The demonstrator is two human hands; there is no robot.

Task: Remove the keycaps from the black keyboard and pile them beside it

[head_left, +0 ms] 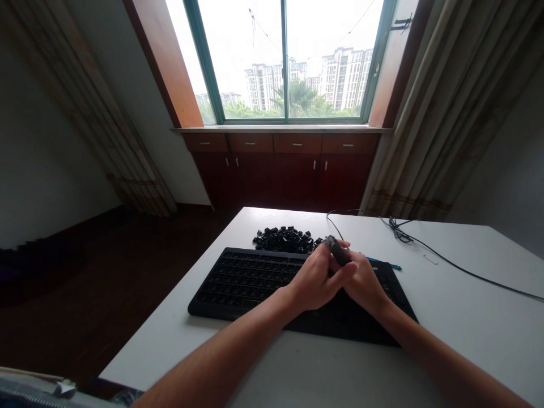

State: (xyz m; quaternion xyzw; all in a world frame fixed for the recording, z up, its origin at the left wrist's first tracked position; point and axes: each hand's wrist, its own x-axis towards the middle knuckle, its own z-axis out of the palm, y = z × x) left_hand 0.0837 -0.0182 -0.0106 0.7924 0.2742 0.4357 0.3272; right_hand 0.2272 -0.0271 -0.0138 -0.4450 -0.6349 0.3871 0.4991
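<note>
Black keyboard (250, 277): flat on the white table (471, 309), below both hands, likely set there for easy reach.
Dark-grey object (338, 251): raised above the keyboard, between both hands (too small to identify).
Left hand (314, 275): closed on that object, thumb across its near side, apparently for steadiness.
Right hand (361, 277): pinching the same object, fingers partly hidden.
Loose keycaps (287, 239): heaped just beyond the keyboard, perhaps to stay together.

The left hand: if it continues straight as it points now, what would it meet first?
Probably the right hand, close against it beside the small dark object; exact depth is unclear.
</note>
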